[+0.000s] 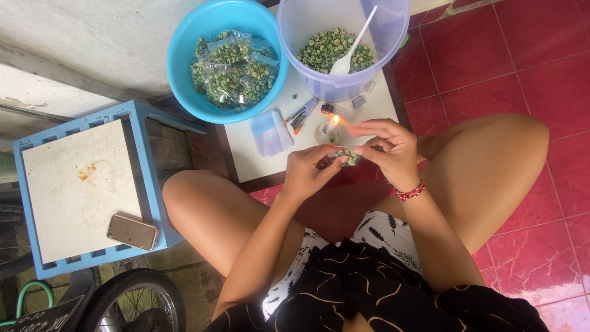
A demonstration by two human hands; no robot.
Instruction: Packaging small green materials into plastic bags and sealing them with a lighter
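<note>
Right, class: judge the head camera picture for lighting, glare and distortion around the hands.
Head view: soft, even daylight, faint shadows; both hands, left hand and right hand, look sharp on the small bag of peas; the candle flame blows out to a bright spot; glare sheens the red floor tiles; wide-angle bending curves the edges.

We see a small clear plastic packet of green peas pinched between our left hand and right hand, just above the near edge of the white table. More such filled clear packets, sealed and heaped together, lie inside the round blue plastic basin at the table's far left corner. A stack of empty clear plastic bags lies flat on the table, just beside the basin. On the blue-framed stool to our left, a slim rectangular phone lies with its dark screen reflecting light. At the lower left corner, part of a dark sign with pale lettering shows.
</note>
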